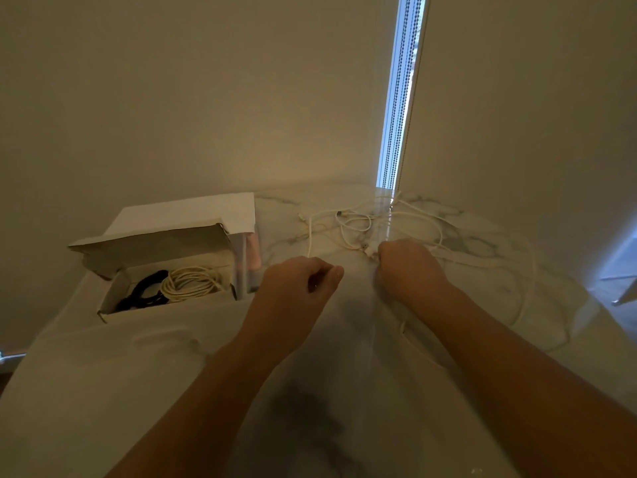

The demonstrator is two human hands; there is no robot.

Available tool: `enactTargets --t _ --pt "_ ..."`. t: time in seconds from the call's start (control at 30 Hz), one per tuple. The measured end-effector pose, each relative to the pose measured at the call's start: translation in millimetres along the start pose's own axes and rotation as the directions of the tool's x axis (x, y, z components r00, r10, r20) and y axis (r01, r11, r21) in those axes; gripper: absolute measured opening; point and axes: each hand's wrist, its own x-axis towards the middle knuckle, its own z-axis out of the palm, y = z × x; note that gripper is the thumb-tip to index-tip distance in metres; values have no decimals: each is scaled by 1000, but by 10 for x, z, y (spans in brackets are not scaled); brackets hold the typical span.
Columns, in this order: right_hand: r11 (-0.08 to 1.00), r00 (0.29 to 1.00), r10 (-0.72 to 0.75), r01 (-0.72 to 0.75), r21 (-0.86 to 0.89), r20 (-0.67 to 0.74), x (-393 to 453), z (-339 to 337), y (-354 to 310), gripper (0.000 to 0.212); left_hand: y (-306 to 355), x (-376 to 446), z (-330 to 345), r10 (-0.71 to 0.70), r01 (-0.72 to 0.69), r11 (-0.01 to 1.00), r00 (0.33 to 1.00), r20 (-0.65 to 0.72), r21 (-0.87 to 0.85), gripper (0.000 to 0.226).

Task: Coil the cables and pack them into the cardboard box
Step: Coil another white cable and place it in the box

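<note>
An open cardboard box (113, 310) sits at the left on the marble table, its lid folded back. Inside lie a coiled white cable (191, 282) and a coiled black cable (144, 293). Loose white cables (351, 222) sprawl tangled across the far middle and right of the table. My left hand (296, 288) is curled and pinches a white cable strand that runs up from it toward the tangle. My right hand (408, 267) is curled over a white cable near its plug end (368, 250). The two hands are close together in the middle.
The marble table (172, 391) meets beige walls at the back. A window gap with bead chains (396, 132) stands behind the tangle. A cable loop (524, 305) trails toward the table's right edge. The box lid (155, 241) leans toward the wall.
</note>
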Motion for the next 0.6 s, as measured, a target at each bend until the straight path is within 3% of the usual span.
enactTargets --t 0.3,0.43,0.6 --pt "998 998 -54 53 -42 -23 -67 -80 -13 17 -53 -115 -12 38 -39 998 999 -13 -51 26" --pt "978 978 -207 207 -12 -28 -204 -272 -89 14 -22 -127 -18 19 -22 994 999 -29 -111 39" --pt "920 916 -386 374 115 107 -457 -529 -187 15 -17 -93 -56 73 -74 993 997 -9 -89 56"
